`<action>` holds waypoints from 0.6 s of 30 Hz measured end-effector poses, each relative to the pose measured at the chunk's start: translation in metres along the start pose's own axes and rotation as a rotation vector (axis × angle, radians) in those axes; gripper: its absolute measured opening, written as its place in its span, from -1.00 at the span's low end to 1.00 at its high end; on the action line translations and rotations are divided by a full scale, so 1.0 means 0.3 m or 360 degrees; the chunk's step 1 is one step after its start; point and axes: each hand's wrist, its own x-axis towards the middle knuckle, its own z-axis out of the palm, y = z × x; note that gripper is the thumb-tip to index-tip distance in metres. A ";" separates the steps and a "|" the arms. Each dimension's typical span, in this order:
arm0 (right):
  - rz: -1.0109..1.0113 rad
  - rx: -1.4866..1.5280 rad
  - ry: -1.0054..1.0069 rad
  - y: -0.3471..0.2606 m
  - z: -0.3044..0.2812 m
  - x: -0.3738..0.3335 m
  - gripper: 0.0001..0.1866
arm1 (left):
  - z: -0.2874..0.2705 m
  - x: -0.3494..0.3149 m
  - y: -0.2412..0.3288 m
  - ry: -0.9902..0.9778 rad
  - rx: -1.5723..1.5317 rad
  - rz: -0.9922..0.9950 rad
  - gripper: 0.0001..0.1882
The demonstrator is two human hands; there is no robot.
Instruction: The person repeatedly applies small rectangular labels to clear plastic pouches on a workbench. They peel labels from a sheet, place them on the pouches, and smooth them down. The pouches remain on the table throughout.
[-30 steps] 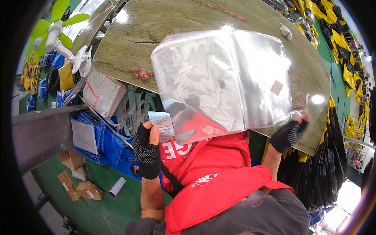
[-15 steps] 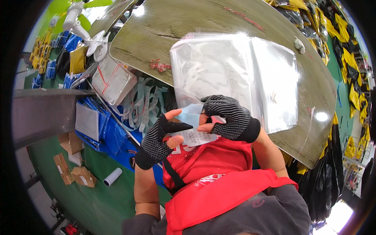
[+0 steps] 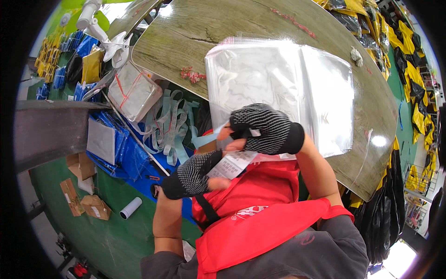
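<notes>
Left of the bench [image 3: 172, 51] I can make out a white-stemmed fan [image 3: 88, 16], a stack of clear bags [image 3: 139, 98] tied with red string [image 3: 124, 95] and a pile of blue bags [image 3: 123, 146], and below these, left of the bench, cardboard boxes [image 3: 96, 207] and a white tube [image 3: 130, 208] on the green floor [image 3: 130, 244]. On the bench I see red scraps [image 3: 193, 75] by its left edge and a crumpled white wad [image 3: 356, 56] toward its right. Right of the bench I have yellow-and-black bags [image 3: 413, 86].
</notes>
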 end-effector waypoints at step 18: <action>0.0069 0.0523 0.0689 0.074 0.107 -0.211 -0.81 | 0.133 0.007 -0.038 0.0333 0.0152 -0.0080 -0.74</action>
